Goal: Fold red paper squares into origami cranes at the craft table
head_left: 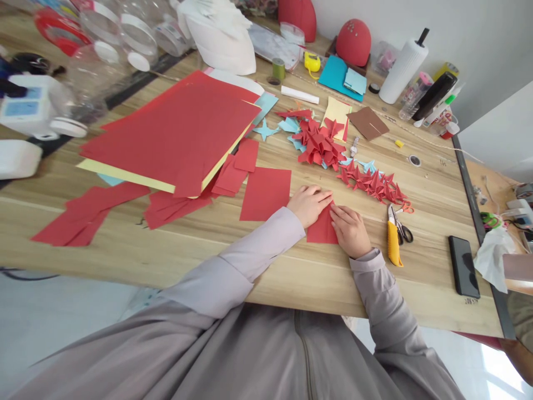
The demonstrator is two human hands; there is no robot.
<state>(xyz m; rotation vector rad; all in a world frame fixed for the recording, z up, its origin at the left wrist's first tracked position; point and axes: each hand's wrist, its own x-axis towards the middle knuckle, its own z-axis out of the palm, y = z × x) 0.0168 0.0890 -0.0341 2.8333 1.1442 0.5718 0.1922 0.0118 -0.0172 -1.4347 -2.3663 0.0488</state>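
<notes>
Both hands press on a small red paper that lies flat on the wooden table. My left hand rests over its upper left part, fingers close together and pointing right. On the paper's right edge lies my right hand, its fingertips near those of the left. Part of the paper is hidden under the fingers. A red square sheet sits just left of my left hand. Beyond the hands are a heap of folded red paper stars and a row of more red stars.
Large red sheets and red strips cover the left side. Scissors and a yellow-handled cutter lie to the right, with a phone farther right. Bottles stand at the back. Another person's arm shows at lower right.
</notes>
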